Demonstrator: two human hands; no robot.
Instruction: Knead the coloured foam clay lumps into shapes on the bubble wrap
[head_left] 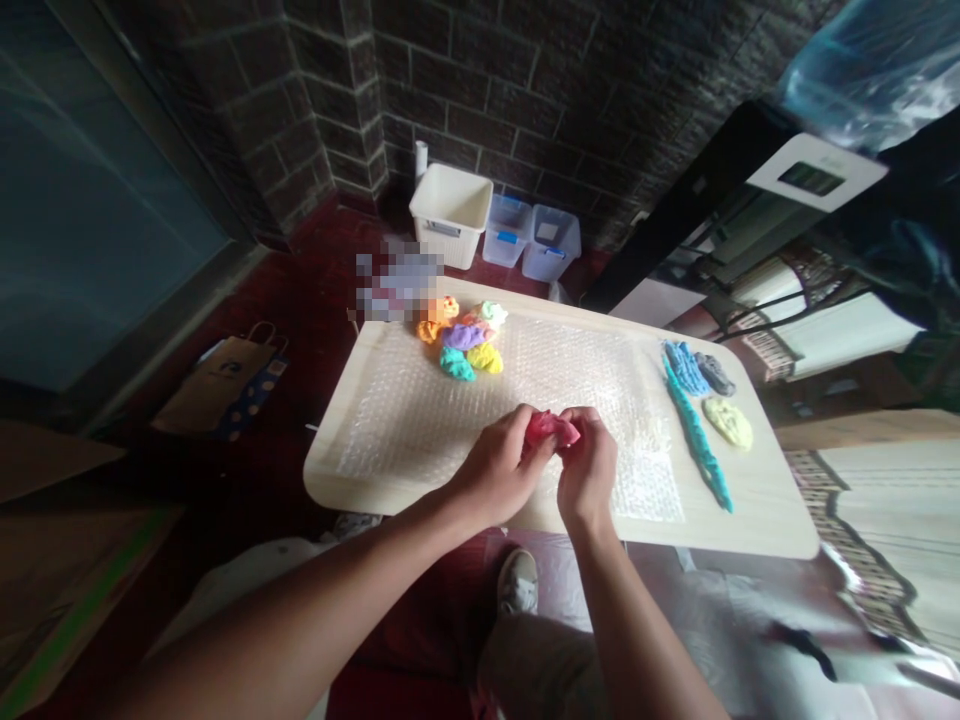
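Observation:
A pinkish-red lump of modelling clay (551,428) is pinched between both of my hands, above the near part of the table. My left hand (504,462) grips its left side, with the thumb pressed against the front. On its right side the fingers of my right hand (587,460) close round the lump. Bubble wrap (420,410) lies spread flat beneath my hands. Beyond them sits a cluster of soft clay lumps, among them orange (433,328), purple (463,337), teal (456,363) and yellow (484,358).
At the table's right lie a long teal clay roll (697,435), a blue lump (685,367), a grey lump (715,373) and a pale yellow lump (727,422). Plastic bins (451,215) stand beyond the table by the brick wall. A paper bag (221,385) rests on the floor at left.

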